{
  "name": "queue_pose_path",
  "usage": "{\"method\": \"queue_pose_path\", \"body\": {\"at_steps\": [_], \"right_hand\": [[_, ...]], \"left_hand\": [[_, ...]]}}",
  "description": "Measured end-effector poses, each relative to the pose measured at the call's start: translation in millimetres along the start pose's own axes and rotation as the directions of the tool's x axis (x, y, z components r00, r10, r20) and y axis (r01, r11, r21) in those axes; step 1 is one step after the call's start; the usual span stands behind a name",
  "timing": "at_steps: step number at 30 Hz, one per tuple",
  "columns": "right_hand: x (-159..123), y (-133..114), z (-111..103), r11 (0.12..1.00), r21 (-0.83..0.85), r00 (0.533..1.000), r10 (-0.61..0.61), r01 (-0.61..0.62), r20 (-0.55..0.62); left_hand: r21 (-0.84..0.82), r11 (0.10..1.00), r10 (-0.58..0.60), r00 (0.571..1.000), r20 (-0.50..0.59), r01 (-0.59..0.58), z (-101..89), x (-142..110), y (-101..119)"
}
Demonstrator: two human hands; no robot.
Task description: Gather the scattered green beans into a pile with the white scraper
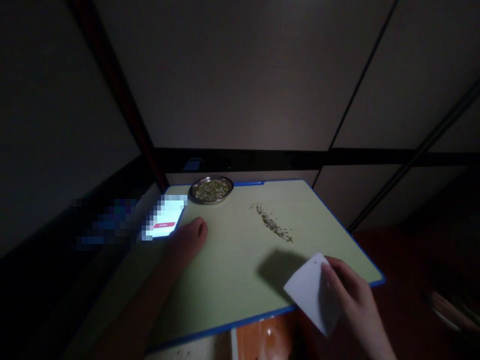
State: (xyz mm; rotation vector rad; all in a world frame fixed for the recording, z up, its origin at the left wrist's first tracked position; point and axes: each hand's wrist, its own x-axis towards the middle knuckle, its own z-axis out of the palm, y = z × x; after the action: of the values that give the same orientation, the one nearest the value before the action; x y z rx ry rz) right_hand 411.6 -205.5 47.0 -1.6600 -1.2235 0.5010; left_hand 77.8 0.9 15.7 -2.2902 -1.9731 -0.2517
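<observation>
My right hand [350, 287] pinches a stiff white card [313, 292] between thumb and fingers. The card is tilted above the board's near right edge and throws a shadow on the surface. My left hand [193, 234] rests as a loose fist on the pale green tabletop [225, 270], with nothing seen in it, beside a lit phone [165, 220]. A narrow streak of small greenish-brown seeds or grains [272, 225] lies right of the middle, apart from both hands. At the far left edge, a round metal dish [212, 190] holds more of the same bits.
Blue edging [258, 316] runs around the tabletop. Behind it stand large cabinet panels [240, 90] with a dark band along them. An orange glossy surface [264, 337] shows below the near edge. The room is dim, with a dark red floor to the right.
</observation>
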Motion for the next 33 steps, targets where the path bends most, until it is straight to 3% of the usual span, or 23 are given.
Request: {"method": "queue_pose_path", "body": {"at_steps": [2,4,12,16,21,24,28,33], "right_hand": [[-6,14,-9,0.994,0.058,0.988,0.097,-0.09,-0.123],[-8,28,-14,0.986,0.089,0.974,0.152,-0.139,-0.167],[-1,73,-5,0.98,0.091,0.945,0.195,-0.177,-0.262],[6,82,-2,0.978,0.108,0.952,0.197,-0.176,-0.235],[56,68,-4,0.997,-0.002,0.988,0.071,-0.072,-0.137],[107,50,7,0.961,-0.275,1.0,0.004,0.003,0.027],[162,22,46,0.732,-0.678,0.98,0.083,0.062,0.18],[185,6,96,0.652,-0.742,0.962,0.072,0.156,0.265]], "left_hand": [[-0.009,1.0,-0.014,1.0,0.018,0.014,0.5,1,-1],[-0.016,1.0,-0.019,1.0,0.024,0.02,2.1,1,-2],[-0.049,0.999,-0.016,1.0,-0.016,0.015,5.3,1,-5],[-0.078,0.997,0.006,1.0,-0.03,-0.008,7.8,2,-7],[-0.074,0.997,0.009,0.999,-0.053,-0.013,12.7,4,-8],[-0.068,0.998,0.015,0.998,-0.064,-0.02,13.0,4,-8],[-0.083,0.996,-0.012,0.999,-0.034,0.009,11.0,4,-8],[-0.125,0.992,-0.017,1.0,-0.026,0.013,9.2,3,-7]]}}
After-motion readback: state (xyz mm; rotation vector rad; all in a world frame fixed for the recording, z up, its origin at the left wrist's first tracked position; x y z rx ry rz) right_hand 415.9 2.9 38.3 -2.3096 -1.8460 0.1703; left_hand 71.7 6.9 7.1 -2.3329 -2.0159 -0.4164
